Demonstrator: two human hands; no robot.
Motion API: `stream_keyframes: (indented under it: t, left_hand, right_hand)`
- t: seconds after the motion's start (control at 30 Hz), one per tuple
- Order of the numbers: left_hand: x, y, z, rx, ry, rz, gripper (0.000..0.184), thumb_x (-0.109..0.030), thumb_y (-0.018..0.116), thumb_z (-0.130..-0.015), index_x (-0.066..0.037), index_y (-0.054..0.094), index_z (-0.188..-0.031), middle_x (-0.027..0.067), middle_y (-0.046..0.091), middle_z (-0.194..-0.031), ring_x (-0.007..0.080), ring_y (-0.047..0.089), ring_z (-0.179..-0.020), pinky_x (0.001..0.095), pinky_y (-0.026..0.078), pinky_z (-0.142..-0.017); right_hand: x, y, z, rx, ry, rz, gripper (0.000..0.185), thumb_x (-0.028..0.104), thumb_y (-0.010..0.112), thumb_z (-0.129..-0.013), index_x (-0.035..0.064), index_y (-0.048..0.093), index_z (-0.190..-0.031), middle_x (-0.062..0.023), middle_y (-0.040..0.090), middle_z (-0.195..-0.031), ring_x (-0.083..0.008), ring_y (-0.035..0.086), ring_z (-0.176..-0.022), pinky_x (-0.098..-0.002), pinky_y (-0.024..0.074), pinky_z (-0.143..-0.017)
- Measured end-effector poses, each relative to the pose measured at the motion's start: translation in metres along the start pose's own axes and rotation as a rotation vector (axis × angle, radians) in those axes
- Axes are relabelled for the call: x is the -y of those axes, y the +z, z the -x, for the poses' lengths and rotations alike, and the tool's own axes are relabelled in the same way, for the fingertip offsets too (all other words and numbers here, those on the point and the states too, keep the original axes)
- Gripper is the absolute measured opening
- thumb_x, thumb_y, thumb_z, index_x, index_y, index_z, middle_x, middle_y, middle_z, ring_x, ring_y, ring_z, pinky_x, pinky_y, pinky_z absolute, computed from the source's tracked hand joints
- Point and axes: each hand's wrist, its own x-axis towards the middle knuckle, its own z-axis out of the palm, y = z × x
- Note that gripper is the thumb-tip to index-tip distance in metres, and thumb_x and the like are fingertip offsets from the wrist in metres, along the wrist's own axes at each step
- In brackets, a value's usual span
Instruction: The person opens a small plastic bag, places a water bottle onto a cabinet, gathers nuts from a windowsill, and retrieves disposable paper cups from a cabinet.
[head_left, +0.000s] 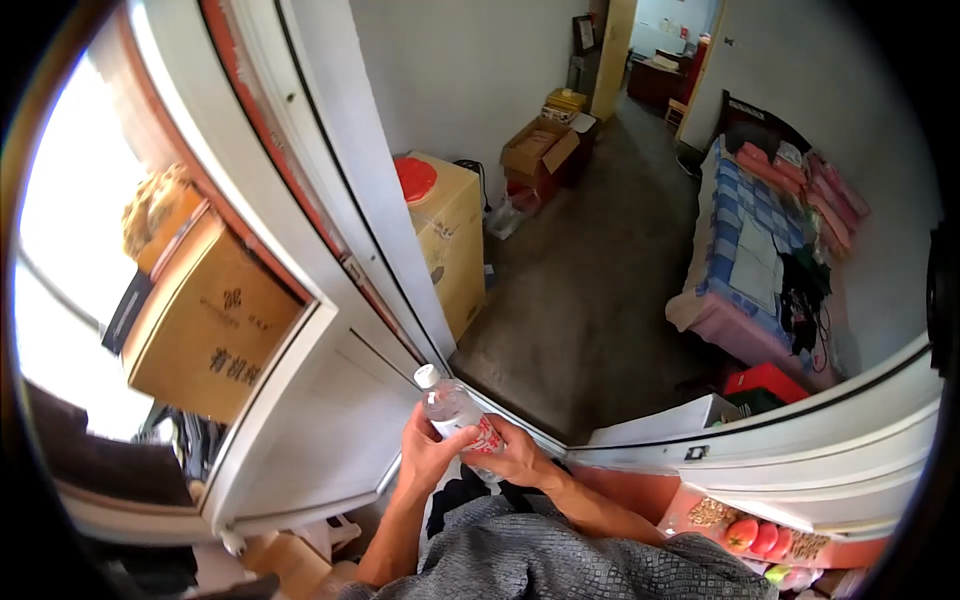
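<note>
A clear plastic bottle (450, 405) with a white cap and a red-and-white label is held at waist height, tilted with its cap toward the upper left. My left hand (428, 448) is closed around the bottle's left side, its thumb lying across the label. On the other side, my right hand (515, 457) grips the lower part of the bottle. The label is partly covered by my fingers. Whether the bottle holds liquid, I cannot tell.
An open white door (320, 420) stands at left, with a stacked cardboard box (215, 320) behind its pane. Past the threshold are a tall carton (455, 250), an open box (540, 148) and a bed (735, 250). Tomatoes (742, 534) lie on the right ledge.
</note>
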Motion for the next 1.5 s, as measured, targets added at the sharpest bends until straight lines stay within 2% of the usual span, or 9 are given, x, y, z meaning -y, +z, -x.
stream_keyframes:
  t: [0.23,0.63,0.7,0.9,1.03,1.2,1.27,1.37,1.5]
  left_hand:
    - [0.000,-0.013,-0.103,0.334,-0.266,-0.104,0.055,-0.012,0.083,-0.085,0.003,0.055,-0.131,0.0120,0.068,-0.119,0.0207,0.065,-0.111,0.0379,0.052,-0.099]
    - [0.043,0.043,-0.298,0.218,-0.233,-0.159,0.054,-0.008,0.083,-0.084,0.000,0.057,-0.131,0.0108,0.066,-0.124,0.0197,0.062,-0.115,0.0376,0.051,-0.101]
    - [0.044,0.064,-0.340,0.135,-0.267,-0.167,0.055,-0.008,0.084,-0.083,0.000,0.057,-0.130,0.0104,0.066,-0.125,0.0196,0.062,-0.115,0.0378,0.051,-0.101]
    - [0.016,0.119,-0.435,-0.149,-0.176,-0.177,0.058,-0.006,0.085,-0.082,0.000,0.053,-0.130,0.0100,0.066,-0.123,0.0190,0.062,-0.117,0.0365,0.050,-0.104]
    - [-0.010,0.114,-0.488,-0.481,-0.048,-0.143,0.060,-0.004,0.083,-0.083,0.002,0.050,-0.132,0.0126,0.065,-0.124,0.0207,0.063,-0.116,0.0367,0.052,-0.101]
    - [-0.048,0.054,-0.550,-0.899,0.363,-0.297,0.053,-0.007,0.077,-0.088,0.003,0.048,-0.132,0.0135,0.062,-0.123,0.0223,0.062,-0.114,0.0362,0.052,-0.099]
    - [-0.065,0.018,-0.572,-1.076,0.420,-0.512,0.053,-0.011,0.076,-0.089,0.002,0.048,-0.132,0.0148,0.059,-0.124,0.0223,0.061,-0.114,0.0365,0.051,-0.098]
    - [-0.058,-0.047,-0.607,-1.257,0.537,-0.431,0.055,-0.012,0.077,-0.088,0.004,0.047,-0.133,0.0154,0.059,-0.125,0.0250,0.060,-0.115,0.0387,0.048,-0.100]
    - [-0.054,-0.099,-0.634,-1.473,0.382,-0.668,0.060,-0.010,0.076,-0.085,0.005,0.045,-0.135,0.0186,0.057,-0.127,0.0310,0.057,-0.118,0.0418,0.043,-0.105]
  right_hand:
    - [0.008,-0.029,-0.063,-0.196,0.017,-0.086,0.057,0.031,0.083,-0.086,0.0013,0.059,-0.129,-0.0083,0.067,-0.113,-0.0146,0.064,-0.099,-0.0303,0.0519,-0.086]
    - [-0.034,-0.185,-0.231,-0.033,0.036,-0.065,0.055,0.025,0.082,-0.086,-0.0030,0.056,-0.126,-0.0082,0.067,-0.108,-0.0147,0.065,-0.097,-0.0304,0.0526,-0.082]
    - [-0.032,-0.227,-0.265,0.014,0.117,-0.102,0.065,0.028,0.082,-0.086,-0.0018,0.052,-0.136,-0.0134,0.068,-0.117,-0.0202,0.066,-0.105,-0.0350,0.0530,-0.091]
    - [-0.033,-0.342,-0.354,0.026,-0.102,0.191,0.061,0.011,0.078,-0.088,-0.0007,0.050,-0.141,-0.0135,0.064,-0.130,-0.0214,0.062,-0.119,-0.0363,0.0491,-0.102]
    - [-0.021,-0.408,-0.408,0.081,0.066,0.078,0.063,0.019,0.079,-0.089,0.0001,0.050,-0.141,-0.0182,0.060,-0.138,-0.0263,0.060,-0.124,-0.0413,0.0488,-0.105]
    - [-0.023,-0.441,-0.455,0.026,0.237,0.048,0.059,0.014,0.077,-0.090,0.0011,0.050,-0.141,-0.0147,0.062,-0.133,-0.0244,0.064,-0.117,-0.0399,0.0522,-0.100]
    - [-0.034,-0.444,-0.475,0.058,0.243,0.056,0.058,0.014,0.077,-0.091,0.0014,0.051,-0.141,-0.0138,0.063,-0.131,-0.0228,0.064,-0.115,-0.0389,0.0529,-0.098]
    - [-0.028,-0.439,-0.497,0.069,0.225,0.071,0.052,0.010,0.075,-0.092,0.0021,0.054,-0.138,-0.0118,0.064,-0.128,-0.0191,0.065,-0.109,-0.0351,0.0531,-0.095]
    - [-0.015,-0.431,-0.529,0.069,0.228,0.073,0.045,0.006,0.073,-0.093,0.0025,0.057,-0.135,-0.0099,0.066,-0.123,-0.0157,0.065,-0.105,-0.0311,0.0527,-0.093]
